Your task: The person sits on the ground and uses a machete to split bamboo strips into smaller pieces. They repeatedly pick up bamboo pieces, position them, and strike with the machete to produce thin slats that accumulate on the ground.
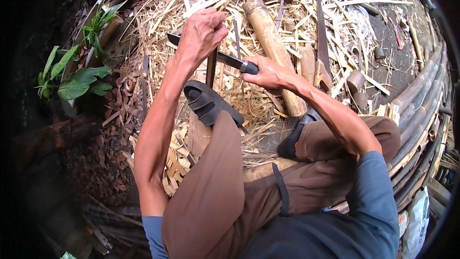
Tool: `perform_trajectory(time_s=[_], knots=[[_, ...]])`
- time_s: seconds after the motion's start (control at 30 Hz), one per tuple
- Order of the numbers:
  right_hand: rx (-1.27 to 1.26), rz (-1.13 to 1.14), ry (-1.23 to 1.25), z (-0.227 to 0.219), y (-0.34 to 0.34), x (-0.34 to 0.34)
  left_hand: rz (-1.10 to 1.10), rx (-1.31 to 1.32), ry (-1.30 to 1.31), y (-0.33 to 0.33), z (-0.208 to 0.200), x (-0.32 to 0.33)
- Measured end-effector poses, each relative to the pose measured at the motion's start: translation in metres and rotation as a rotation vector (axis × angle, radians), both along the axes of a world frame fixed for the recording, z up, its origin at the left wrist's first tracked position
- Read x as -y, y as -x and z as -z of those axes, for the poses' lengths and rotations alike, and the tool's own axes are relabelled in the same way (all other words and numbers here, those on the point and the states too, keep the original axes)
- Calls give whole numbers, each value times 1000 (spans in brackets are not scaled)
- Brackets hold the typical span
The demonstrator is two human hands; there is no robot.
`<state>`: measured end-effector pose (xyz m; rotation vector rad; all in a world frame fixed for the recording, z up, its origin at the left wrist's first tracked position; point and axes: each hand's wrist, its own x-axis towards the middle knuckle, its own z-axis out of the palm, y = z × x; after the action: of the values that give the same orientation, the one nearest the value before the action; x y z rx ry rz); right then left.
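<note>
A: In the head view, what are the hands doing?

B: The left hand (203, 33) is a closed fist around the upper end of a narrow bamboo strip (211, 69), which runs steeply down toward the left foot. The right hand (266, 73) is wrapped around the black handle of a knife (231, 61).

A: And the knife against the strip?

B: Its blade points left and crosses the strip just below the fist, with the tip showing beyond the left wrist. I cannot tell whether the edge has bitten in.

A: Any lettering about?

B: A white plastic bag (416, 225) at the lower right carries dark printed marks, bent by the lens and too small to make out. There is also a small orange patch on the black right shoe (289, 144).

A: What lies around the work?

B: A black sandal (210, 103) on the left foot, near the strip's lower end. Past the hands, a thick bamboo log (270, 36) lies on pale shavings (163, 17), with a handsaw (323, 43) to its right. Long bamboo poles (421, 103) are stacked along the right side, and a leafy green plant (79, 81) grows at the left.
</note>
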<state>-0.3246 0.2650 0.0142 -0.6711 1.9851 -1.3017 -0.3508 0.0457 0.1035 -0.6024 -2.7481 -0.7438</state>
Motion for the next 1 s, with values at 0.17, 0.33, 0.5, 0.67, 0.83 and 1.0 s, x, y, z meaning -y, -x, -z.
perform_trajectory(time_s=[0.17,0.33,0.5,0.67,0.83,1.0], knots=[[-248,55,9,2,-17,2,7,-35,-80,-22,-10,-2],[119,-58,-20,10,-44,5,-22,-66,-42,-38,-24,-12],[-238,30,-21,32,-62,9,-128,-52,-3,-66,-28,-10],[160,-42,-19,48,-76,33,-183,-51,171,-33,-21,-1],[105,-9,40,50,-78,48,-243,206,66,-24,-28,1],[293,0,132,50,-88,33,-240,203,-108,-44,-23,0]])
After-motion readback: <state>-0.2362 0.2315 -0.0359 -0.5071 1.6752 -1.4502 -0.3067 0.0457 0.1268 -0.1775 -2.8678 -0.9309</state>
